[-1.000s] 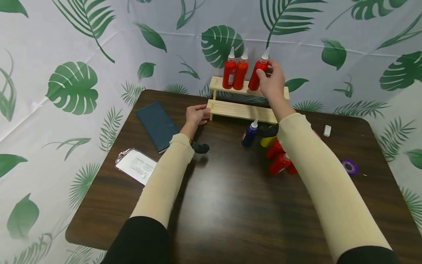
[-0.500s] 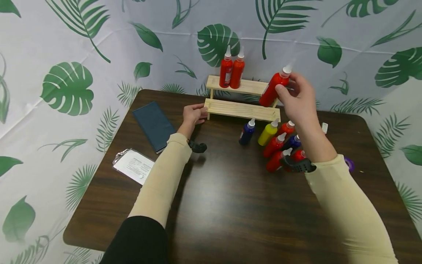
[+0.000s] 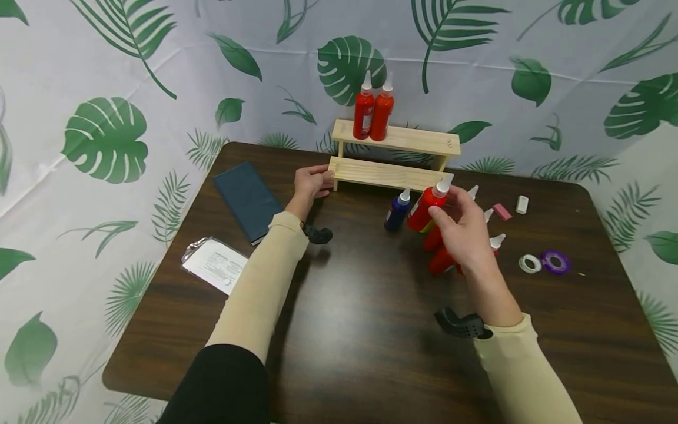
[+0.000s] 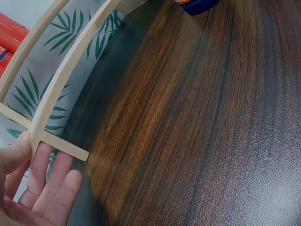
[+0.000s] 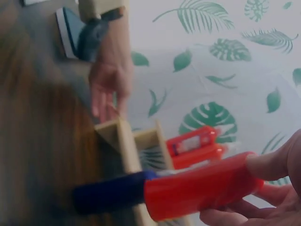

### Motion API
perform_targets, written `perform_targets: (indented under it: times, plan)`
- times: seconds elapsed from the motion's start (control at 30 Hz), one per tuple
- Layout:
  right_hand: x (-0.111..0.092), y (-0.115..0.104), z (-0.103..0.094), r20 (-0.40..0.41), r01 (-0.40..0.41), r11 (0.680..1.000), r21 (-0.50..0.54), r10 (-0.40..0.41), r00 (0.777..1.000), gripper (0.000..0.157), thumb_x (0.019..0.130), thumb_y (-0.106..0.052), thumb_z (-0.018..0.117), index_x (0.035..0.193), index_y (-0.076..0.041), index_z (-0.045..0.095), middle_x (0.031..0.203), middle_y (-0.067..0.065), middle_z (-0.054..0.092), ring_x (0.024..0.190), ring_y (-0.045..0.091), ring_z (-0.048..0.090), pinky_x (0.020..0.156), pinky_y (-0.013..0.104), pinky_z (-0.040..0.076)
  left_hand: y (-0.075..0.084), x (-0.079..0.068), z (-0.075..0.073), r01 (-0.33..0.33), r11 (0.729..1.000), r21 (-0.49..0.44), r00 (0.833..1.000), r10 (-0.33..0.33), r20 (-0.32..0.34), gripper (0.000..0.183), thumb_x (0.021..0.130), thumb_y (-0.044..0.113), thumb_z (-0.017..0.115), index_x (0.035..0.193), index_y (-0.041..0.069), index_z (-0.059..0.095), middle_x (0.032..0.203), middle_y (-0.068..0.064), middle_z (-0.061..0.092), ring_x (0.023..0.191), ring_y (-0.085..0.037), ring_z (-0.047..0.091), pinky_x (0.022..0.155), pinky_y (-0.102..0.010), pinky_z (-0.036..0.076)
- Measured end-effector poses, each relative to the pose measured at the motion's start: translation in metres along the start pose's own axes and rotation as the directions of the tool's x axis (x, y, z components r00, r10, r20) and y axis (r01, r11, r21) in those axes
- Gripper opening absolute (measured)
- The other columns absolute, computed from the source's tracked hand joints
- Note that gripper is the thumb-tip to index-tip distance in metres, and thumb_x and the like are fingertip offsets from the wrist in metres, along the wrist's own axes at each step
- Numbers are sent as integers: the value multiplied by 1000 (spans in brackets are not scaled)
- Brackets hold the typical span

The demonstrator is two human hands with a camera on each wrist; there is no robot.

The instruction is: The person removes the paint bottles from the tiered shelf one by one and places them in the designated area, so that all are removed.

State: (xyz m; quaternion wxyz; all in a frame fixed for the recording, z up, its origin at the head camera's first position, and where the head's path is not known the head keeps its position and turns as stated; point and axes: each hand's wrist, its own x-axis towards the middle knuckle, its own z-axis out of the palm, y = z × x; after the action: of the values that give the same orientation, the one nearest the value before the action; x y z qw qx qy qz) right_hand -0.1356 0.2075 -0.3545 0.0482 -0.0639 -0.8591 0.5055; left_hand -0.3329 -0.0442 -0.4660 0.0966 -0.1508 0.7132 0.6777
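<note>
My right hand (image 3: 466,227) grips a red squeeze bottle (image 3: 426,207) with a white nozzle near its top. The bottle tilts in the air over the right side of the table, in front of a two-step wooden rack (image 3: 392,173). My left hand (image 3: 311,185) pinches the rack's left end, thumb on one side and fingers on the other, as the left wrist view shows around the wooden end (image 4: 40,122). Two red bottles (image 3: 363,115) stand together on the rack's upper step. Just left of the held bottle is a blue bottle (image 3: 397,212). Several more bottles stand partly hidden behind my right hand.
At left lie a dark blue notebook (image 3: 248,200) and a clear-sleeved card (image 3: 214,265). Toward the right are a white eraser (image 3: 522,204), a pink block (image 3: 502,212), a white tape roll (image 3: 529,264) and a purple ring (image 3: 555,262). A leaf-print cloth hangs behind the table.
My right hand has lifted the third red bottle off the upper step and brought it down toward the bottles on the table. My left hand keeps its hold on the rack.
</note>
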Motion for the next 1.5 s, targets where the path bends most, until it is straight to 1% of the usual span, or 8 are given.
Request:
perform_targets:
  times: [0.1,0.23,0.37,0.6,0.77,1.23,1.33,1.5]
  plan:
    - [-2,14,14,-12,13,1000,-17,-13,1000,49,96,-14,57,142,-7,41,139,16,49,126,34,49,105,52,38,0,0,1,2,1000,-1,1000,-2,1,31,88,22,71,118,13,70,98,-10,73,83,-17,71,74,-35,58]
    - [-2,30,30,-20,35,994,-106,-37,999,48,96,-9,56,141,-2,41,138,20,50,122,37,50,105,52,37,1,0,1,5,1000,-1,1000,-5,-11,31,88,23,71,117,13,70,97,-10,73,82,-17,71,73,-35,58]
    - [-1,41,41,-28,5,989,-151,-9,1000,48,97,-9,54,142,-2,39,139,21,48,123,37,48,107,52,34,0,1,0,3,1000,4,1000,-3,0,33,88,23,71,119,13,69,98,-10,73,83,-17,71,70,-32,58]
    - [5,56,53,-28,-26,984,-177,21,999,50,97,-11,53,144,-3,36,144,19,43,132,34,41,112,52,27,0,0,-1,7,1000,6,1000,-7,-5,32,88,23,71,119,14,69,97,-10,73,84,-18,71,72,-34,58]
    - [7,62,56,-34,-18,984,-178,12,999,49,98,-11,52,144,-3,36,144,19,44,130,35,43,111,52,29,0,0,-1,11,1000,-2,1000,-11,-4,31,88,22,71,118,14,70,96,-10,73,86,-20,71,76,-37,58]
    - [7,59,53,-33,-33,981,-190,27,999,56,98,-14,53,149,-4,30,147,18,40,132,35,42,110,51,31,1,1,0,19,1000,13,1000,-19,-7,31,88,23,71,118,14,70,97,-9,73,86,-19,71,66,-30,58]
    - [6,51,47,-20,-26,988,-154,23,1000,58,97,-16,55,149,-5,31,148,18,40,132,33,43,108,47,35,0,1,0,24,1000,12,1000,-24,-7,31,87,23,72,117,14,70,97,-9,73,85,-18,71,67,-30,58]
    - [8,28,33,-12,43,994,-100,-44,999,61,96,-20,59,149,-9,32,148,16,40,135,30,41,105,45,38,0,1,0,21,1000,13,1000,-21,-9,31,88,23,71,117,15,70,97,-9,73,84,-18,71,65,-29,58]
